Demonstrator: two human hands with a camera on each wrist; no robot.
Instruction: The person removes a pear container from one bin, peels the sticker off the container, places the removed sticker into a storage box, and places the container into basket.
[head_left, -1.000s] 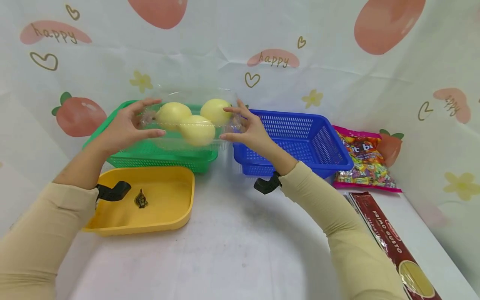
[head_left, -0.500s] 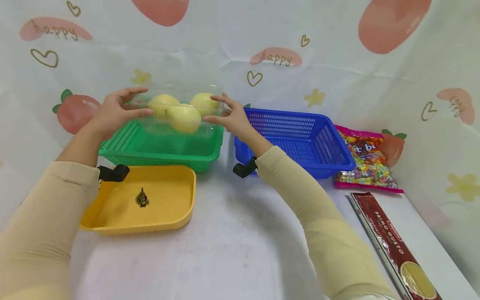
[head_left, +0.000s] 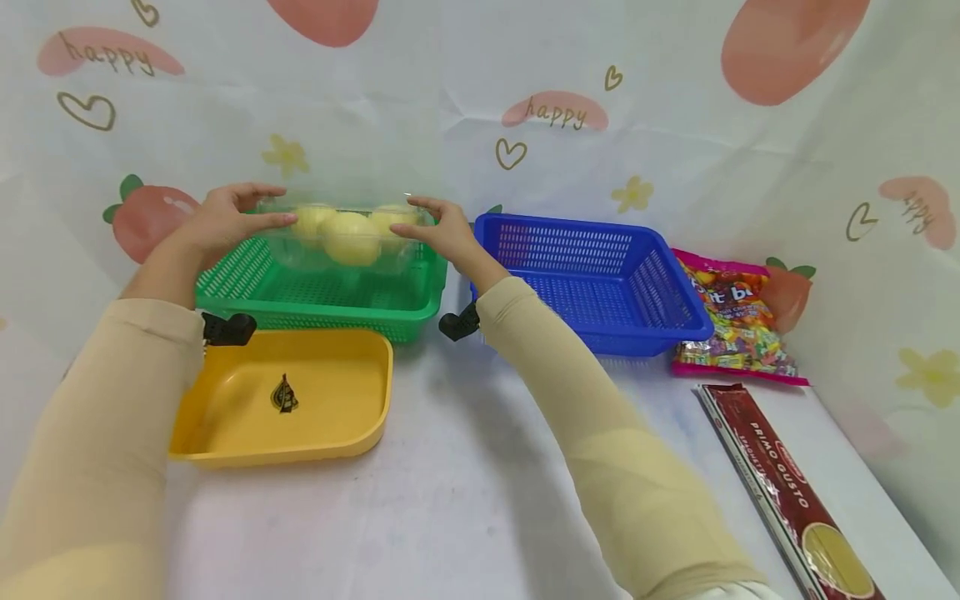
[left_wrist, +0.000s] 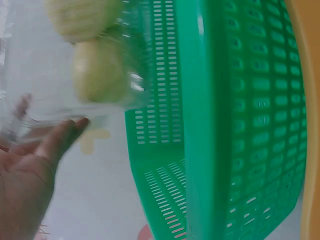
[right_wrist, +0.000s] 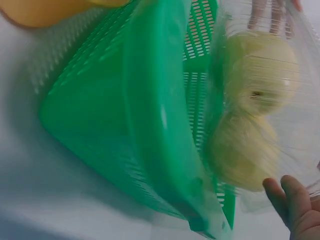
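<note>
A clear plastic clamshell box (head_left: pixel 300 252) with three pale yellow apple-like fruits (head_left: pixel 352 240) inside is held level over the green basket (head_left: pixel 322 315). My left hand (head_left: pixel 219 223) grips the box's left end between thumb and fingers. At its right end, my right hand (head_left: pixel 444 237) pinches the plastic the same way. From the left wrist, the fruits (left_wrist: pixel 100 70) show through the plastic beside the basket's rim. A stem dimple appears on one fruit (right_wrist: pixel 260 75) in the right wrist view, where the box overlaps the basket's opening.
A yellow tray (head_left: pixel 322 367) with a small dark emblem stands in front of the green basket. To the right is a blue basket (head_left: pixel 600 325), then a colourful candy bag (head_left: pixel 738 321). A red spaghetti packet (head_left: pixel 780 483) lies along the table's right side. A patterned cloth hangs behind.
Both hands have carried the box leftward, first up a little and then down toward the green basket's opening. The right arm has swung left; the baskets and packets stay put.
</note>
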